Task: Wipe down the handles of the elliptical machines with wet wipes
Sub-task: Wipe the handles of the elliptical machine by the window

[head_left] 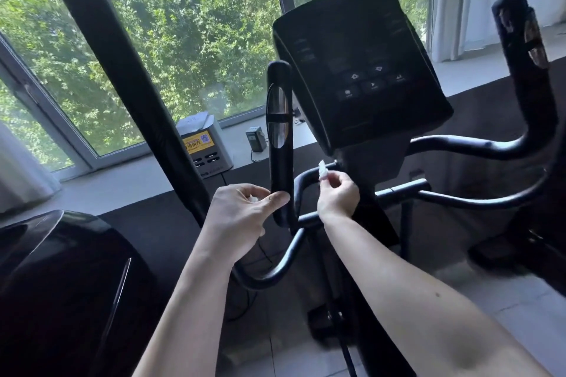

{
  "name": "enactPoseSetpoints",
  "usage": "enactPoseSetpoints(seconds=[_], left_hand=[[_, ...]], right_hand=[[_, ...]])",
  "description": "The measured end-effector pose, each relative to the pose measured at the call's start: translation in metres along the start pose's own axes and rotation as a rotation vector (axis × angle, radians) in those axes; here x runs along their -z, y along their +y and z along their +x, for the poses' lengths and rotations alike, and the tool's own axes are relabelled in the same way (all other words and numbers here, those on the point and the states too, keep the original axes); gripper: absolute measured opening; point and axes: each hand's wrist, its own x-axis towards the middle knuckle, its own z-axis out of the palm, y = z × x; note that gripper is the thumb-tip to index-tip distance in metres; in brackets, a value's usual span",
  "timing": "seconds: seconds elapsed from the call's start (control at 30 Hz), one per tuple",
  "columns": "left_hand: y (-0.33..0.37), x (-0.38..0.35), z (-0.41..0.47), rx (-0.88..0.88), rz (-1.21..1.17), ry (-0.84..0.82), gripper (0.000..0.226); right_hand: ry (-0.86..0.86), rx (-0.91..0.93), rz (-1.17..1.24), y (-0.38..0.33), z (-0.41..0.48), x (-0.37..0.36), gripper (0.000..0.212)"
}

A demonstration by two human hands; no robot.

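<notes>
Fingers of your left hand (pixel 242 211) curl round the lower end of the upright left handle (pixel 279 144), thumb pressed along its front; a scrap of white wipe (pixel 253 198) peeks out between fingers and palm, most of it hidden. Your right hand (pixel 337 193) pinches a second wet wipe (pixel 323 171) between thumb and fingertips, touching the curved bar (pixel 306 178) just below the console (pixel 358 70). You cannot read the console's buttons; its face is dark against the bright window (pixel 190 27). Your right handle (pixel 523 49) stands well apart at the frame's edge, its top blurred. On the sill sits a charging box (pixel 203 147) with a yellow label, its text too small to make out.
</notes>
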Motion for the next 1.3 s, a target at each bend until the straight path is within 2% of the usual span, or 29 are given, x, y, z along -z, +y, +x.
enactPoseSetpoints(seconds=[0.13,0.47,0.53,0.6,0.67,0.73,0.9,0.97,1.1,1.3], left_hand=[[-0.001,0.0,0.001,-0.01,0.007,-0.002,0.027],[-0.007,-0.002,0.002,-0.021,-0.01,0.017,0.026],[-0.009,-0.002,0.003,-0.016,-0.012,0.017,0.026],[-0.01,-0.002,0.004,-0.016,-0.014,0.016,0.026],[-0.009,-0.002,0.004,-0.015,-0.02,0.015,0.025],[-0.008,-0.002,0.003,-0.011,-0.022,0.013,0.023],[-0.006,-0.002,0.0,-0.002,-0.026,0.023,0.023],[-0.006,-0.002,0.0,0.004,-0.026,0.026,0.023],[-0.006,-0.002,-0.001,0.007,-0.024,0.026,0.023],[-0.004,-0.002,-0.001,0.012,-0.026,0.019,0.022]], right_hand=[[-0.007,0.057,-0.062,0.003,0.001,-0.009,0.009],[-0.426,0.026,0.04,-0.004,-0.019,0.012,0.009],[-0.543,0.027,0.092,-0.014,-0.029,0.029,0.009],[-0.735,0.008,0.139,-0.026,-0.034,0.047,0.011],[-0.847,0.044,0.097,-0.032,-0.034,0.055,0.011],[-0.782,0.063,0.079,-0.033,-0.029,0.05,0.009],[-0.482,0.183,-0.038,-0.017,-0.027,0.025,0.006],[-0.471,0.187,-0.053,-0.014,-0.031,0.026,0.008],[-0.574,0.211,-0.067,-0.019,-0.032,0.035,0.003],[-0.425,0.153,-0.087,-0.026,-0.011,0.014,0.005]])
